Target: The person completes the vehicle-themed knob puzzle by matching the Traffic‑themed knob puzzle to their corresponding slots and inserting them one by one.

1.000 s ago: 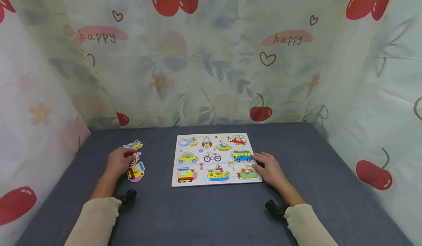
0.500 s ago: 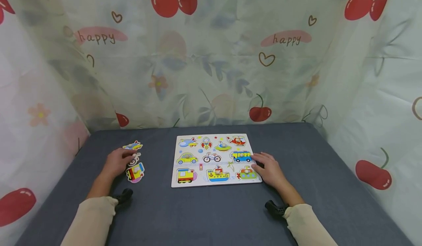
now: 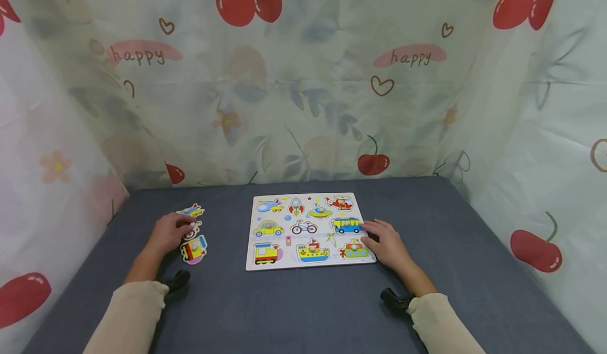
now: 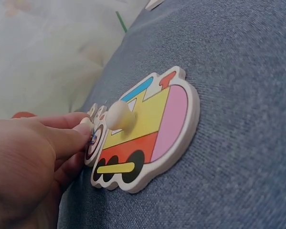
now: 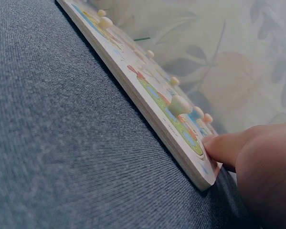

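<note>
At the left of the table, my left hand (image 3: 166,234) pinches the knob of a bicycle puzzle piece (image 3: 193,231) between thumb and fingers. That piece (image 4: 96,143) lies on the cloth, partly covered by the fingers. Nearer to me is a train puzzle piece (image 3: 194,249) with a round wooden knob; farther off lies an airplane puzzle piece (image 3: 192,210), partly behind the hand. My right hand (image 3: 389,243) rests at the right edge of the wooden puzzle board (image 3: 289,264). In the right wrist view its thumb (image 5: 224,148) touches the board's top face near a corner.
Vehicle pictures cover the board, among them a bus (image 3: 347,225), a ship (image 3: 313,251) and a helicopter (image 3: 339,203); several have knobs. A dark grey cloth (image 3: 284,312) covers the table. Cherry-printed curtains (image 3: 303,106) enclose the back and sides.
My left hand and forearm have shifted slightly left, the fingers staying at the bicycle piece. The right hand keeps its place at the board. The head view has shifted a little.
</note>
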`<state>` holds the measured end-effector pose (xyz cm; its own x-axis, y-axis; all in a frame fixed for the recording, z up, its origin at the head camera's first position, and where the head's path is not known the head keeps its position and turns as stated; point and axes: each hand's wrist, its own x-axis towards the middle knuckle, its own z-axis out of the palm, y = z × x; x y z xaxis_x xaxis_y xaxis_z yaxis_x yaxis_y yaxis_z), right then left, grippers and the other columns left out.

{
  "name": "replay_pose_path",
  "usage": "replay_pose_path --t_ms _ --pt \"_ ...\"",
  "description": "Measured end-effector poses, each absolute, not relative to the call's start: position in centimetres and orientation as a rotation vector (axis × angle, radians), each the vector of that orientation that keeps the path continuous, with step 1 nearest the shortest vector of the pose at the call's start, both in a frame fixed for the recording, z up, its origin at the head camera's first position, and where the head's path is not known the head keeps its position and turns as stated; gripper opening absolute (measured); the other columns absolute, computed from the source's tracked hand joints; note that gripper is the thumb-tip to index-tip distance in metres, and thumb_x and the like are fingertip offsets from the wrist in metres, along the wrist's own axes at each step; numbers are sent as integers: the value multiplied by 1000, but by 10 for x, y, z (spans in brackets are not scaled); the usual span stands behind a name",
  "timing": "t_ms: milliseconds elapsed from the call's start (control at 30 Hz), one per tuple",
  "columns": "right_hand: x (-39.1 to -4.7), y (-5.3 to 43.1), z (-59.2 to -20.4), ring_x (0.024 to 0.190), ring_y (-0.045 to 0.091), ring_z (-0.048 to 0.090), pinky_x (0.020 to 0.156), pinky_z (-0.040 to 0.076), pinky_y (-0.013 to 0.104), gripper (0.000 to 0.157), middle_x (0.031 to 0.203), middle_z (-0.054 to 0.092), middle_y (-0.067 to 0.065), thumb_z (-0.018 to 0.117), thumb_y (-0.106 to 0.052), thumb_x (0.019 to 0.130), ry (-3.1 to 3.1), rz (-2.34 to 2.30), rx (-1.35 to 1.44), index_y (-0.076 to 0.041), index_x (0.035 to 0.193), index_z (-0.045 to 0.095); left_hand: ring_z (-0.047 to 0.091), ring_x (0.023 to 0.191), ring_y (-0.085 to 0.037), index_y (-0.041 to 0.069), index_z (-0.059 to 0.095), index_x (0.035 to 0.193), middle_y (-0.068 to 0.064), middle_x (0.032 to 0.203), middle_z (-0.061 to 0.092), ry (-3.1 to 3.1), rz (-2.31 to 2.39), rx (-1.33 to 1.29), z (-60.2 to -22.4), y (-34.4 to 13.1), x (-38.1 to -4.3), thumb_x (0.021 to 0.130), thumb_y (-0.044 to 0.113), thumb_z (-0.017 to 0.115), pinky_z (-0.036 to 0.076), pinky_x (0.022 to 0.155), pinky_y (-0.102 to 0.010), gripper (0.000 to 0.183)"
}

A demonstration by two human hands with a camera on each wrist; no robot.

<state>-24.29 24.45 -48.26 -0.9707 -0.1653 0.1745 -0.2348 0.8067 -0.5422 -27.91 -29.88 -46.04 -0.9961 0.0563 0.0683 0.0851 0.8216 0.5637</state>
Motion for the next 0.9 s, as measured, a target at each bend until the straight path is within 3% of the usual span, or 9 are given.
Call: replay_pose_path --t_ms 667,900 --pt "-243 244 -485 137 38 32 105 23 62 43 139 53 15 65 -20 94 -2872 893 306 -4 134 59 52 85 -29 -4 69 108 -14 95 56 -2896 -821 -243 -468 -295 -278 95 8 61 42 78 -48 19" --pt "-244 245 -486 137 38 32 105 23 62 43 139 53 16 65 -20 94 -2865 886 308 -4 134 59 53 88 -30 -3 69 110 -14 99 58 -2879 -805 -307 -464 -292 -279 95 9 62 42 81 -49 21"
